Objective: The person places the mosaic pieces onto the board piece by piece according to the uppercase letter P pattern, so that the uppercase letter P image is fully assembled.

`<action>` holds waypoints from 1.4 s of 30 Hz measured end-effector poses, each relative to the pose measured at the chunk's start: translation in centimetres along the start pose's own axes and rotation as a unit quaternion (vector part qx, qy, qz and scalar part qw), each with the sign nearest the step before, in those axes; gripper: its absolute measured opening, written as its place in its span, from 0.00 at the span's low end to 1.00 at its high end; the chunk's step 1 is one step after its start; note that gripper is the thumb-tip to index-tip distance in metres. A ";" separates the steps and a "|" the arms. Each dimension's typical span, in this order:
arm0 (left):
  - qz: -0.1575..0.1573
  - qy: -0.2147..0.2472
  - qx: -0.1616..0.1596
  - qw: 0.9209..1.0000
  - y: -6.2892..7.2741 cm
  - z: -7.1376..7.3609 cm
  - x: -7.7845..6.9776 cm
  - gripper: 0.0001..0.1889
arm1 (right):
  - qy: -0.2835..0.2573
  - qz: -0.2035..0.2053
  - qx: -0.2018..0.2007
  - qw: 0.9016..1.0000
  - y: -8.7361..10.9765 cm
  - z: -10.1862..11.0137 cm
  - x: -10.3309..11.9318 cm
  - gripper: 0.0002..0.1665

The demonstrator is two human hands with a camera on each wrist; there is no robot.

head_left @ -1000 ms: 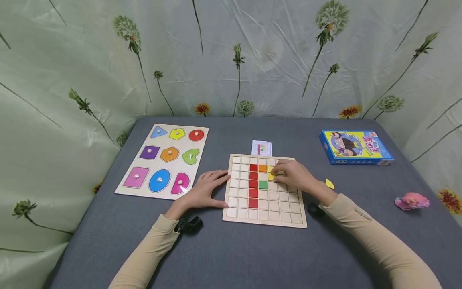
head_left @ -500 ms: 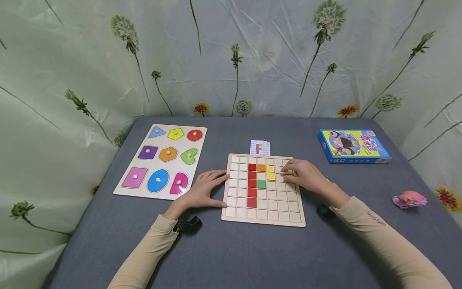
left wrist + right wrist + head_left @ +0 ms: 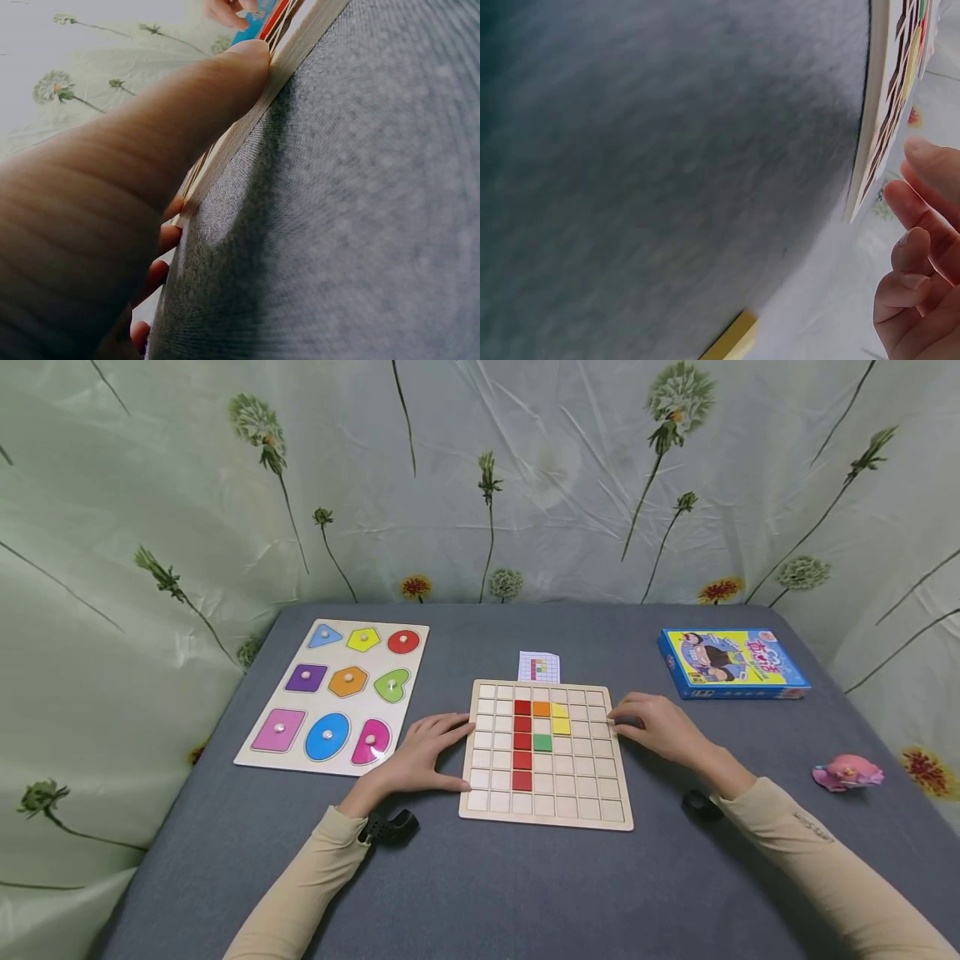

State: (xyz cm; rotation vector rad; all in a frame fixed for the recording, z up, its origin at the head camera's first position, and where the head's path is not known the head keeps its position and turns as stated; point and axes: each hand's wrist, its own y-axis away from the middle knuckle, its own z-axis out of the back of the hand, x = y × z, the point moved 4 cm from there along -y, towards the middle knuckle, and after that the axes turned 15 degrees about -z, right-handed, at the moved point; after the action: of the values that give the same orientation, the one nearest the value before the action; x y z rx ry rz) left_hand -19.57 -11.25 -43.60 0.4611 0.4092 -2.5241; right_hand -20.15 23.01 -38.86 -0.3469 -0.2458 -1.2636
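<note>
A wooden grid board (image 3: 577, 810) lies on the grey table. In it sit a column of red tiles (image 3: 522, 742), an orange tile (image 3: 542, 709), two yellow pieces (image 3: 560, 726) and a green tile (image 3: 542, 742). My left hand (image 3: 423, 756) rests with spread, fairly straight fingers and thumb against the board's left edge; the left wrist view shows the thumb (image 3: 225, 75) on the rim. Just beside the right edge, my right hand (image 3: 660, 727) hovers with loosely bent fingers, nothing between them. The right wrist view has a loose yellow piece (image 3: 733, 339) on the table, hidden in the head view.
Behind the board lies a small printed pattern card (image 3: 539, 667). To the left is a knobbed shape puzzle (image 3: 341, 702). A blue and yellow box (image 3: 735, 664) stands at the back right, a pink toy (image 3: 847, 773) nearer the right edge. A patterned curtain (image 3: 450, 485) hangs behind the table.
My right hand has let go of the yellow piece on the board and moved right, past the board's edge. My left hand has stayed in place. The loose yellow piece is now covered in the head view.
</note>
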 end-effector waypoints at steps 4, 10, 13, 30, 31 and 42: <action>-0.001 0.000 -0.001 1.000 0.0 0.0 0.0 0.47 | 0.003 0.002 -0.011 1.000 0.5 0.3 -0.8 0.08; -0.005 0.001 -0.005 1.000 0.0 0.0 0.0 0.47 | 0.013 -0.012 -0.005 1.000 1.2 0.8 -1.9 0.10; -0.008 -0.003 -0.008 1.000 0.0 0.0 0.0 0.47 | 0.017 -0.018 0.001 1.000 1.5 1.1 -2.4 0.10; 0.000 -0.003 0.001 1.000 -0.1 0.1 0.0 0.47 | 0.026 -0.047 0.035 0.998 3.2 2.4 -4.6 0.12; 0.000 -0.003 0.001 1.000 -0.1 0.1 0.0 0.47 | 0.025 -0.046 0.032 0.998 3.3 2.5 -4.8 0.12; -0.007 -0.003 -0.004 1.000 -0.1 0.3 -0.2 0.46 | 0.026 -0.027 0.027 0.999 4.6 3.0 -6.0 0.14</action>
State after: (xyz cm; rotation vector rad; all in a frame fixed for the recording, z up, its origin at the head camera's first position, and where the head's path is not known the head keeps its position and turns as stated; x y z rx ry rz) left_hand -19.54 -11.21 -43.23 0.4499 0.4212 -2.5353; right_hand -17.47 30.66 -38.87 -0.2625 -0.2467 -1.3156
